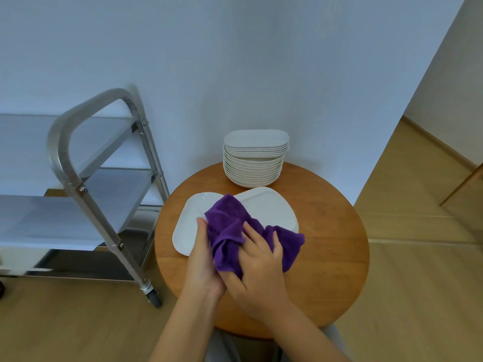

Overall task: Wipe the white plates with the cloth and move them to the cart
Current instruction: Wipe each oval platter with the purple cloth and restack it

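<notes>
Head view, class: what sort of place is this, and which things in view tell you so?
Probably a dining or restaurant service corner, though it could be a staged room. Clues: a tall stack of white plates on a round wooden table, and a steel cart beside it.

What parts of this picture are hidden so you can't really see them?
Head view, three things:
- The middle of the two loose white plates is covered by the purple cloth and both hands.
- The cart is cut off by the left edge.
- Whether the left hand grips a plate edge is unclear; the cloth overlaps it. The right hand holds cloth.
</notes>
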Demonstrator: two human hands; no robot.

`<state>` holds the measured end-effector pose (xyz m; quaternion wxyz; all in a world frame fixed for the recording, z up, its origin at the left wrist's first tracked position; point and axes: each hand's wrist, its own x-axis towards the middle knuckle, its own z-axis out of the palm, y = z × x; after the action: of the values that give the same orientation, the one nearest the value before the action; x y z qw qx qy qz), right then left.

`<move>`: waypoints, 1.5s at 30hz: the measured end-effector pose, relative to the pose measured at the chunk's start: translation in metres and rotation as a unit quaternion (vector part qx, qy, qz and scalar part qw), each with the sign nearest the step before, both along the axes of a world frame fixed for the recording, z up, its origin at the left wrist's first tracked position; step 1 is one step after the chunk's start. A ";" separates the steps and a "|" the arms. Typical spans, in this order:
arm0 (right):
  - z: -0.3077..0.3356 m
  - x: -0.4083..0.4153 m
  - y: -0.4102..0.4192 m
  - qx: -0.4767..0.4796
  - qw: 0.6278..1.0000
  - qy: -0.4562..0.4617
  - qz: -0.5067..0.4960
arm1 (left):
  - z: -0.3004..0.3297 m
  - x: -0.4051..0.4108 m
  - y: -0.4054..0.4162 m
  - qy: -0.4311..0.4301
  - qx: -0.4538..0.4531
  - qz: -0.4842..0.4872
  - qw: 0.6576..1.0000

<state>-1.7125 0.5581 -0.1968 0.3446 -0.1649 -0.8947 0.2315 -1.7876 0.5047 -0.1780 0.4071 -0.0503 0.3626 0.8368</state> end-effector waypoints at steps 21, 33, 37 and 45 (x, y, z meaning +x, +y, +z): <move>0.030 0.037 0.095 -0.562 0.821 0.099 0.027 | -0.007 -0.017 -0.020 0.125 -0.214 0.016 0.969; 0.007 0.042 0.030 0.119 0.983 -0.037 0.132 | 0.011 0.003 -0.009 -0.067 -0.121 -0.114 0.984; 0.009 0.055 0.033 -0.242 0.946 -0.091 0.197 | -0.001 -0.001 -0.019 -0.068 -0.047 -0.096 0.992; 0.026 0.003 0.078 -0.308 0.949 0.014 -0.066 | -0.019 0.008 -0.026 0.064 -0.013 -0.165 0.984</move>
<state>-1.7091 0.6359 -0.1707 0.3040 -0.3182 -0.7624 0.4745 -1.7798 0.4784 -0.1973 0.5144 0.0590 0.4019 0.7553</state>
